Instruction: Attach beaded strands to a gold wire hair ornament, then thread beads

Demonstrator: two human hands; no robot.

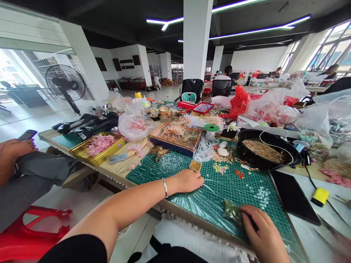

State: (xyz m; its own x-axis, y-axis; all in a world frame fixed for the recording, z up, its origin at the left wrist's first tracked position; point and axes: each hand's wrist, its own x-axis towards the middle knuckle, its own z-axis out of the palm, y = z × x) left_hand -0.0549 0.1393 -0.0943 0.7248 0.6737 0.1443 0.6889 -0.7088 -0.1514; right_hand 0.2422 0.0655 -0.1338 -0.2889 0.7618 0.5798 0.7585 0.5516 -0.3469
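Observation:
My left hand [188, 180] rests on the green cutting mat [170, 188], fingers curled in; whatever they may hold is hidden. Just beyond it stands a small square tray of gold beads [195, 166]. At the mat's front right, my right hand [261, 232] has its thumb and fingers closed at the edge of a small clear plastic bag [231, 210] with greenish contents. Clear plastic film [192, 206] covers the front of the mat. Pale flower-like pieces [221, 168], red beads [239, 174] and clear pieces [262, 196] lie loose past my hands.
A wooden tray [153, 138] of beaded pieces, a gold tin [72, 150] of pink flowers and a black basin [242, 155] of thin sticks stand further back. To the right lies a black tablet [293, 197]. Another person's hand [16, 149] holds a phone at left.

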